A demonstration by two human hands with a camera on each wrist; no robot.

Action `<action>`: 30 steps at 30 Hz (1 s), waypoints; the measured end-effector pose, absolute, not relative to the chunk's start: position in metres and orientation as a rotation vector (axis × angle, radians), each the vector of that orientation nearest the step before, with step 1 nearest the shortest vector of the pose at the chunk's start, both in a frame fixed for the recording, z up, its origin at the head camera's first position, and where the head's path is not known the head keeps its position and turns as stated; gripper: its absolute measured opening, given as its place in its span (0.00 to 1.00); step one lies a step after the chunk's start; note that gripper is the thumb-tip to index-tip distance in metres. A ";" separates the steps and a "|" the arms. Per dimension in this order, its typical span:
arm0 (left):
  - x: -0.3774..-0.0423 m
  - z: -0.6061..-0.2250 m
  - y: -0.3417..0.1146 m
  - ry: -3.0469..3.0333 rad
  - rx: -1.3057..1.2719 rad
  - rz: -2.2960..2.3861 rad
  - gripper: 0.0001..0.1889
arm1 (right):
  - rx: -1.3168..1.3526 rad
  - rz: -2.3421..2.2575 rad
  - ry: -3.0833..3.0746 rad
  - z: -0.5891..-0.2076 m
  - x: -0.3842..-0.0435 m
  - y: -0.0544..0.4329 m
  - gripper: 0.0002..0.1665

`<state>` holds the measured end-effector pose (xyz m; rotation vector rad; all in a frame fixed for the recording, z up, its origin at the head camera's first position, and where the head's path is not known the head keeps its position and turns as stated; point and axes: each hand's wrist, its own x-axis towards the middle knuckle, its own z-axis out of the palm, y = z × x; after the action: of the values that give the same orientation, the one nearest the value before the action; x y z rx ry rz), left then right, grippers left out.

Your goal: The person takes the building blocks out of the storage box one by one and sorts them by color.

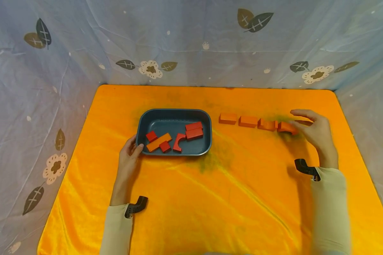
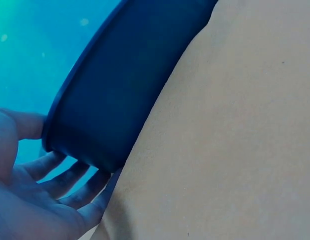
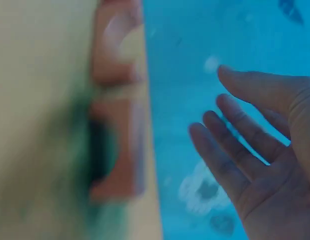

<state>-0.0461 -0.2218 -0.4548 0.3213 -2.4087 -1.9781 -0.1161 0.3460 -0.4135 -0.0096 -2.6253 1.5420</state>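
A dark blue-grey tray stands left of the table's middle. My left hand grips its near left corner, thumb at the rim and fingers against the outer wall. Inside lie a long orange block, small red blocks, a red arch block and two red rectangular blocks. To the tray's right runs a row of several orange blocks. My right hand is beside the row's right end, by an arch block. In the right wrist view its fingers are spread, apart from that arch block.
A yellow-orange cloth covers the table. Grey patterned fabric rises behind its back edge and along both sides. Another curved orange block lies just left of the end arch.
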 end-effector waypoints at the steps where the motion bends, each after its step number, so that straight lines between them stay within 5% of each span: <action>1: -0.046 -0.455 -0.222 -2.408 0.325 -1.977 0.25 | 0.023 1.538 -2.629 -0.409 -0.118 0.339 0.24; 15: -0.049 -0.457 -0.222 -2.412 0.322 -1.960 0.25 | 0.361 1.566 -2.757 -0.375 -0.139 0.243 0.22; 30: -0.047 -0.459 -0.223 -2.401 0.337 -1.966 0.25 | 1.002 1.451 -2.856 -0.374 -0.156 0.130 0.26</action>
<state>-0.0468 -0.2226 -0.4593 0.3369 -2.4010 -1.9663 -0.1557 0.1299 -0.3738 1.0016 -2.8561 1.4512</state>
